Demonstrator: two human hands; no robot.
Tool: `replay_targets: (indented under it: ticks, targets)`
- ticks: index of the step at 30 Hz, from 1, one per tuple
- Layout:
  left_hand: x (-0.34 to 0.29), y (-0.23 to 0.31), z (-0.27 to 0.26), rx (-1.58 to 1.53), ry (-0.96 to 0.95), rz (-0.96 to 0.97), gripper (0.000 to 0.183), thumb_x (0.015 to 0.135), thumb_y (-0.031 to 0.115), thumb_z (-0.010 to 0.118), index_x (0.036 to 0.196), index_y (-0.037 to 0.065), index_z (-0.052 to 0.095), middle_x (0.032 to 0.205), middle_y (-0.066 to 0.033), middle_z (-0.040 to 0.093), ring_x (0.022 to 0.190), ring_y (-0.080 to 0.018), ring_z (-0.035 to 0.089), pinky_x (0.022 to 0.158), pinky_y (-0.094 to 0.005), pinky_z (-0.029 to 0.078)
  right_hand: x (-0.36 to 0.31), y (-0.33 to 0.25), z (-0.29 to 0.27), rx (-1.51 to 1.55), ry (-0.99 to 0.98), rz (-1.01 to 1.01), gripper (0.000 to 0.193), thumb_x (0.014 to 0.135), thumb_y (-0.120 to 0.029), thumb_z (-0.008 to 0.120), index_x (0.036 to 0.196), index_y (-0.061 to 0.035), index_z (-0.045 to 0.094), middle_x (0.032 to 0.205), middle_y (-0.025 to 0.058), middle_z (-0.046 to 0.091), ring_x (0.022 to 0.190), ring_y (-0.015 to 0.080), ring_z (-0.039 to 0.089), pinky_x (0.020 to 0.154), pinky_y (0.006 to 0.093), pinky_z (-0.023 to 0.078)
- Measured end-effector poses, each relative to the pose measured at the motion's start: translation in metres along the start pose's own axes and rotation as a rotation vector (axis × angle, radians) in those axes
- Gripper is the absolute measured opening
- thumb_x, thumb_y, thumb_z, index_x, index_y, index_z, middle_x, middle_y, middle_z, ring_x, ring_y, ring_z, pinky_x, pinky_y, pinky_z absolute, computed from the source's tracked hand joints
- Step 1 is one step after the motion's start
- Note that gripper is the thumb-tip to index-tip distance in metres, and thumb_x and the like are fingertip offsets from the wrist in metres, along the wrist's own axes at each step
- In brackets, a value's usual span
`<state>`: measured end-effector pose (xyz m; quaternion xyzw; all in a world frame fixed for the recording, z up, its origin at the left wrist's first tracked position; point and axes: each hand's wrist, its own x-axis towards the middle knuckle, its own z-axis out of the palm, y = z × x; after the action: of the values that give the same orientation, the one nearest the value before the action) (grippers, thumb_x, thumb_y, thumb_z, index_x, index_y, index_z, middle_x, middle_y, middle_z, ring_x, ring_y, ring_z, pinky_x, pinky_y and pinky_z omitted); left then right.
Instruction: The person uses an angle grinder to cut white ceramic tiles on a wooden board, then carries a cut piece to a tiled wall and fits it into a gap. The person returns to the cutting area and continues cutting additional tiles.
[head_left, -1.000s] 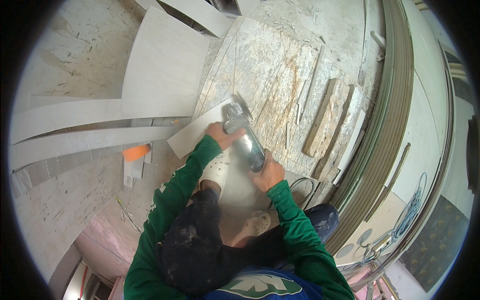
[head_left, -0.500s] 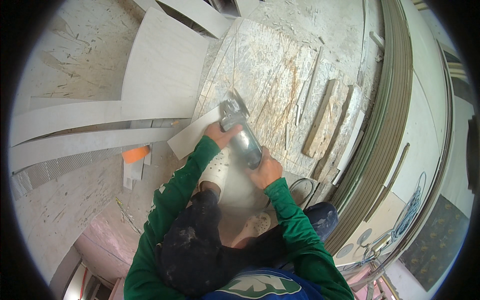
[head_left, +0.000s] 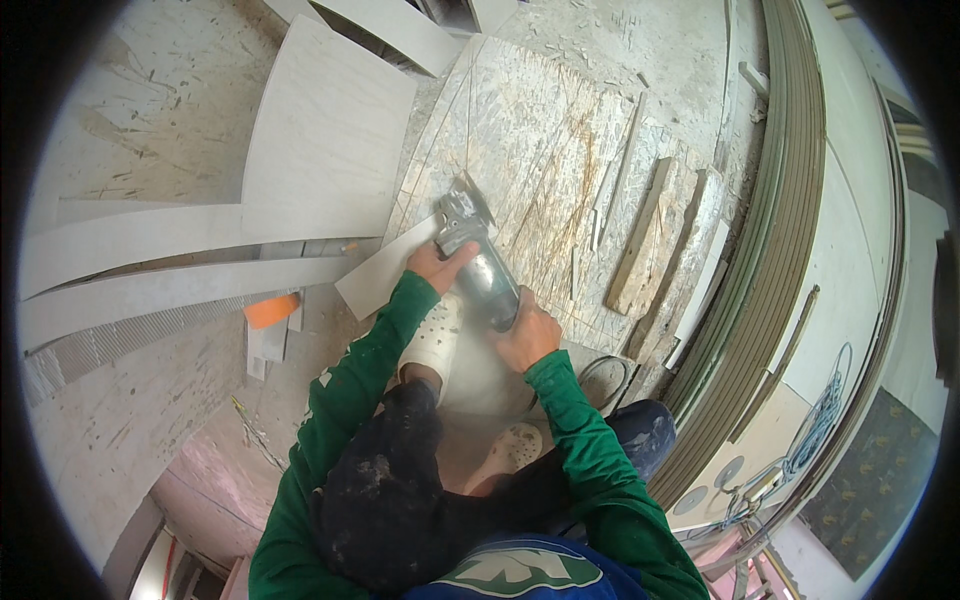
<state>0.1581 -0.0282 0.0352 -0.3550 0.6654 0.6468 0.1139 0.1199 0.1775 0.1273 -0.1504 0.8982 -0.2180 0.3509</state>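
1. Far left: two long curved pale strips [head_left: 150,260] lie on the floor [head_left: 110,420], one above the other, running in from the left edge.
2. Just right of them, a small orange block [head_left: 271,309] sits on the floor beside short grey offcuts [head_left: 268,342].
3. Above that, a large pale tile [head_left: 325,135] lies flat, its lower edge near the upper strip.
4. Narrow pale tile strip [head_left: 375,278] lies tilted, its right end under the grinder's front, its left end toward the orange block.
5. Left hand [head_left: 440,265]: fingers clenched around the front of the angle grinder [head_left: 480,260], close behind the head. Green sleeve [head_left: 355,370] comes up from the lower edge.
6. The angle grinder, grey-bodied, lies at a slant with its head up-left, over the near edge of the scarred wooden board [head_left: 540,150]. The disc itself is not clearly visible.
7. Below the hands: a white perforated shoe [head_left: 435,335] presses on the pale tile piece, a second shoe [head_left: 512,448] sits lower. Haze of dust around them.
8. Right hand [head_left: 528,335]: fingers clenched on the rear of the grinder body. A black cable [head_left: 600,375] loops just to the right.
9. Right of the board: wooden battens [head_left: 640,240] lie lengthwise, then a stack of curved greenish strips [head_left: 780,230] sweeps along the right side.
10. Far right: a blue cord [head_left: 820,420] lies on a pale panel.
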Motion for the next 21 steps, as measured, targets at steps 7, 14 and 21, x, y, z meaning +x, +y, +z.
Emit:
replay_targets:
  ticks: [7,14,21]
  targets:
    - [0.0,-0.002,0.001,-0.01,0.023,0.03,0.056,0.092,0.044,0.076,0.123,-0.003,0.068,0.113,-0.0097,0.073,0.102,-0.0157,0.066,0.091,-0.0306,0.052,0.0,-0.003,-0.002,0.015,0.005,-0.003,0.06,0.078,-0.037,0.079,0.116,-0.001,0.05,0.094,0.028,0.071,0.086,0.0468,0.07,0.078,0.053,0.055]
    - [-0.003,-0.003,-0.001,0.092,0.0,0.055,0.063,0.083,0.055,0.078,0.118,0.002,0.073,0.106,-0.0133,0.076,0.1,-0.0245,0.072,0.089,-0.0371,0.054,-0.009,0.003,-0.002,0.016,-0.002,0.006,0.057,0.079,-0.037,0.078,0.115,-0.001,0.051,0.093,0.0279,0.071,0.086,0.0467,0.07,0.077,0.0532,0.055]
    - [-0.008,0.007,0.002,0.092,0.05,0.06,0.065,0.083,0.056,0.078,0.117,0.002,0.073,0.104,-0.0137,0.076,0.098,-0.0249,0.072,0.088,-0.0376,0.054,-0.006,0.003,-0.002,0.029,0.013,-0.008,0.057,0.079,-0.036,0.078,0.115,-0.0013,0.051,0.094,0.028,0.071,0.087,0.0464,0.07,0.077,0.0536,0.054]
